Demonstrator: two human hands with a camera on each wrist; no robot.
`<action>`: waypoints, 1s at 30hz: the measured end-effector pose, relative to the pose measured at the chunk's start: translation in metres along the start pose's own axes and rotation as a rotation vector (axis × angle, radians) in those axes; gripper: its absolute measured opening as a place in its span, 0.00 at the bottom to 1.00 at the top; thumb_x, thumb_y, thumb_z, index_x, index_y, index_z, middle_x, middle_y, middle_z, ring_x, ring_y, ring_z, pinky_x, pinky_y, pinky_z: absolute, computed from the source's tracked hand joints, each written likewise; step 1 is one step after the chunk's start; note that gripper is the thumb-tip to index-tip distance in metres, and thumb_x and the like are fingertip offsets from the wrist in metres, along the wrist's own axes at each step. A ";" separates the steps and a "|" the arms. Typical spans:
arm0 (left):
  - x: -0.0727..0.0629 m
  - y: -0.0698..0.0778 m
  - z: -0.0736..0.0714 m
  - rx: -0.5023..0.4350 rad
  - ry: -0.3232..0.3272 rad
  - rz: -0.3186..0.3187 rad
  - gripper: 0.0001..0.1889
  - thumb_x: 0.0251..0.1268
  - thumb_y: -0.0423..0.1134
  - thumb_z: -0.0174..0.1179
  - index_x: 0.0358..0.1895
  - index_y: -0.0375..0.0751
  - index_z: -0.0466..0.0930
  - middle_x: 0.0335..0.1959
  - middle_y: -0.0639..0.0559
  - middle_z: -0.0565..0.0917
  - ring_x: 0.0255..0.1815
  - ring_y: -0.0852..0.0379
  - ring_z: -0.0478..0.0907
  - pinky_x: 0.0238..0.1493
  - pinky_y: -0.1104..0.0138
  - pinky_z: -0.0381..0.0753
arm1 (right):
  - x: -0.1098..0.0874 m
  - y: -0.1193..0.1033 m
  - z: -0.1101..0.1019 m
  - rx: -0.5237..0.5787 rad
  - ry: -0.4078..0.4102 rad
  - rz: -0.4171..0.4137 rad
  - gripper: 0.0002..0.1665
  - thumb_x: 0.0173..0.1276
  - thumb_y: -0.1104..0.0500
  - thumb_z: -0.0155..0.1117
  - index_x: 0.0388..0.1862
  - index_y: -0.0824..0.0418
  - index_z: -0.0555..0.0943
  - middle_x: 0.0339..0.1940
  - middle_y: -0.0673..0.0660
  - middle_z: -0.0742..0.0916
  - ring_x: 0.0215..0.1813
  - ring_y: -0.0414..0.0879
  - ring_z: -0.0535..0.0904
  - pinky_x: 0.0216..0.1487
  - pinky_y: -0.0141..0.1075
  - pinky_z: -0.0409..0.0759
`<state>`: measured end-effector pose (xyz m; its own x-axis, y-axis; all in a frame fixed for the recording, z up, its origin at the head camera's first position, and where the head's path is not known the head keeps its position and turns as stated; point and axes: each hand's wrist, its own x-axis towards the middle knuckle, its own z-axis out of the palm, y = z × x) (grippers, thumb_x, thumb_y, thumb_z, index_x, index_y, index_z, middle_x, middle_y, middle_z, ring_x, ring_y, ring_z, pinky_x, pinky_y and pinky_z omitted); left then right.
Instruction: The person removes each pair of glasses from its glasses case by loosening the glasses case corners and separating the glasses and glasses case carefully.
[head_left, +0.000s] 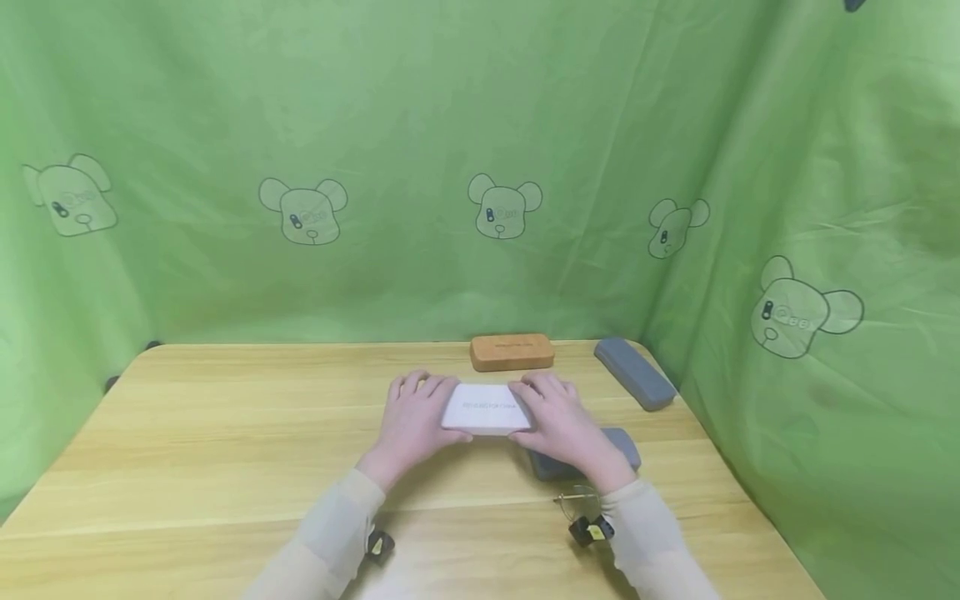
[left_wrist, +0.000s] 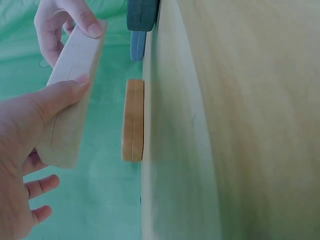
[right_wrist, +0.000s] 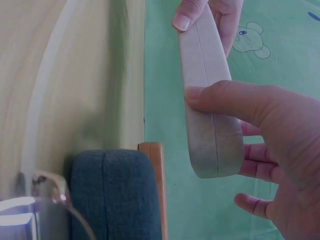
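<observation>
Between my two hands a white glasses case [head_left: 487, 408] is held up over the table, its lid down along the seam. My left hand [head_left: 418, 421] grips its left end, thumb along the near side. At the other end my right hand [head_left: 558, 421] holds it the same way. Both thumbs press near the seam line in the left wrist view, where the white case [left_wrist: 70, 120] hangs above the tabletop. Below my right hand lies a grey-blue glasses case [head_left: 622, 450], partly hidden by that hand. A pair of glasses [head_left: 581, 502] rests beside my right wrist.
An orange-brown glasses case [head_left: 512, 352] sits near the table's back edge. A second grey-blue case [head_left: 635, 373] lies slanted at the back right. Green cloth [head_left: 405, 275] with bear-head prints hangs behind and beside the wooden table [head_left: 225, 433].
</observation>
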<state>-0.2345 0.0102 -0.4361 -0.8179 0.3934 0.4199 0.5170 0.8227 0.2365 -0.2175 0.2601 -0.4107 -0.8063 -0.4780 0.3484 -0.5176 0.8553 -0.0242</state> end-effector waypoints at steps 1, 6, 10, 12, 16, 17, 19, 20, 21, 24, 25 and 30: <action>-0.001 0.000 0.000 0.002 0.001 -0.001 0.47 0.37 0.68 0.72 0.65 0.50 0.72 0.58 0.52 0.82 0.63 0.46 0.71 0.67 0.47 0.64 | 0.000 -0.001 0.000 0.001 0.002 -0.003 0.45 0.47 0.44 0.79 0.63 0.60 0.75 0.58 0.60 0.79 0.60 0.55 0.73 0.59 0.53 0.71; -0.006 -0.001 0.000 -0.009 -0.002 -0.014 0.47 0.36 0.66 0.73 0.64 0.50 0.72 0.58 0.52 0.82 0.62 0.46 0.71 0.67 0.47 0.64 | -0.002 -0.004 0.002 0.009 -0.003 -0.009 0.46 0.46 0.43 0.79 0.63 0.60 0.75 0.59 0.60 0.79 0.61 0.55 0.73 0.60 0.53 0.71; -0.010 -0.001 -0.001 -0.020 -0.014 -0.021 0.47 0.36 0.66 0.74 0.64 0.50 0.73 0.58 0.52 0.82 0.62 0.45 0.71 0.67 0.46 0.64 | -0.004 -0.006 0.004 0.018 -0.008 -0.004 0.47 0.45 0.43 0.79 0.63 0.59 0.75 0.59 0.60 0.80 0.61 0.55 0.73 0.60 0.53 0.72; -0.012 -0.001 -0.001 -0.023 -0.023 -0.023 0.47 0.36 0.66 0.74 0.64 0.50 0.73 0.58 0.51 0.82 0.62 0.45 0.71 0.67 0.46 0.64 | -0.005 -0.007 0.006 0.019 -0.008 -0.005 0.46 0.45 0.43 0.79 0.63 0.59 0.76 0.58 0.60 0.80 0.60 0.55 0.74 0.61 0.53 0.72; -0.014 -0.003 0.000 -0.019 -0.037 -0.032 0.47 0.35 0.67 0.73 0.64 0.50 0.73 0.59 0.51 0.81 0.62 0.45 0.71 0.67 0.47 0.64 | -0.006 -0.009 0.009 0.018 -0.012 -0.011 0.45 0.46 0.43 0.79 0.62 0.59 0.76 0.58 0.59 0.80 0.60 0.53 0.74 0.61 0.52 0.72; -0.014 -0.003 0.001 -0.019 -0.039 -0.035 0.47 0.35 0.67 0.73 0.64 0.50 0.73 0.59 0.52 0.81 0.62 0.45 0.71 0.67 0.47 0.64 | -0.006 -0.009 0.010 0.022 -0.014 -0.012 0.44 0.46 0.44 0.79 0.62 0.59 0.76 0.58 0.59 0.80 0.60 0.53 0.73 0.61 0.52 0.71; -0.015 -0.004 0.001 -0.017 -0.045 -0.040 0.48 0.35 0.67 0.74 0.64 0.50 0.73 0.59 0.52 0.81 0.62 0.46 0.71 0.67 0.47 0.65 | -0.006 -0.009 0.012 0.024 -0.015 -0.016 0.44 0.47 0.44 0.79 0.62 0.59 0.76 0.57 0.58 0.80 0.59 0.53 0.74 0.61 0.51 0.72; -0.015 -0.004 0.001 -0.019 -0.048 -0.042 0.48 0.35 0.67 0.74 0.64 0.50 0.73 0.59 0.51 0.81 0.62 0.46 0.72 0.67 0.48 0.65 | -0.006 -0.010 0.012 0.027 -0.014 -0.017 0.44 0.46 0.44 0.79 0.62 0.59 0.76 0.57 0.58 0.80 0.59 0.53 0.74 0.61 0.51 0.72; -0.016 -0.004 0.001 -0.018 -0.050 -0.042 0.48 0.34 0.66 0.74 0.64 0.49 0.73 0.58 0.51 0.81 0.62 0.46 0.72 0.66 0.48 0.65 | -0.006 -0.010 0.013 0.030 -0.015 -0.018 0.44 0.47 0.44 0.79 0.62 0.60 0.76 0.57 0.58 0.80 0.59 0.53 0.74 0.60 0.50 0.72; -0.016 -0.003 0.001 -0.014 -0.066 -0.047 0.48 0.34 0.65 0.75 0.64 0.48 0.72 0.59 0.50 0.81 0.62 0.45 0.72 0.66 0.47 0.65 | -0.006 -0.010 0.015 0.035 -0.016 -0.021 0.44 0.46 0.44 0.79 0.61 0.60 0.76 0.57 0.58 0.80 0.59 0.52 0.74 0.59 0.49 0.73; -0.016 -0.002 0.000 -0.018 -0.077 -0.053 0.48 0.34 0.65 0.75 0.64 0.48 0.72 0.59 0.49 0.81 0.62 0.45 0.72 0.66 0.47 0.66 | -0.006 -0.010 0.016 0.036 -0.019 -0.021 0.44 0.46 0.44 0.79 0.61 0.59 0.76 0.57 0.58 0.80 0.59 0.52 0.74 0.58 0.48 0.73; -0.017 0.003 -0.002 -0.036 -0.141 -0.093 0.49 0.34 0.61 0.77 0.65 0.44 0.71 0.59 0.46 0.81 0.61 0.43 0.72 0.65 0.47 0.67 | -0.007 -0.014 0.018 0.050 -0.046 -0.019 0.44 0.46 0.44 0.79 0.61 0.59 0.76 0.56 0.58 0.80 0.59 0.52 0.73 0.59 0.49 0.73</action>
<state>-0.2188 0.0051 -0.4408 -0.8888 0.3719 0.2678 0.4439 0.8442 0.3006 -0.2097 0.2480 -0.4295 -0.8079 -0.5037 0.3059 -0.5456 0.8355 -0.0651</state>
